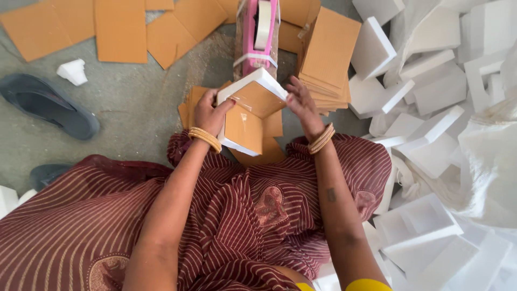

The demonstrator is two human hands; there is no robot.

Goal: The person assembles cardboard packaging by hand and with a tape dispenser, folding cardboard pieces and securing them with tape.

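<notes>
I hold a block (250, 110) in front of me, just above my lap. It is white foam with brown card on its faces. My left hand (210, 114) is curled around its left edge, thumb on top and fingers hidden behind. My right hand (302, 105) is at its right corner, fingers bent and tips touching the top edge. So both hands are partly closed on the block, one at each side.

I think the block is very light, since foam weighs almost nothing. It looks stiff, but foam can snap or dent if I squeeze hard. The card faces look smooth and a bit slippery. So the best place to hold it is by the edges and corners, with soft fingers, the way I do here. Pressing on the middle of a face could bend the card.

Just past my hands stands a pink tape holder (258, 37) with a white roll on it. Beside my right hand is a stack of card (326, 54). Under my hands lie more card pieces (269, 153). Far out past my right hand is a big heap of foam pieces (431, 97). Off beyond my left hand, loose card sheets (118, 29) and a dark sandal (48, 105) lie on the grey floor (134, 97).
</notes>
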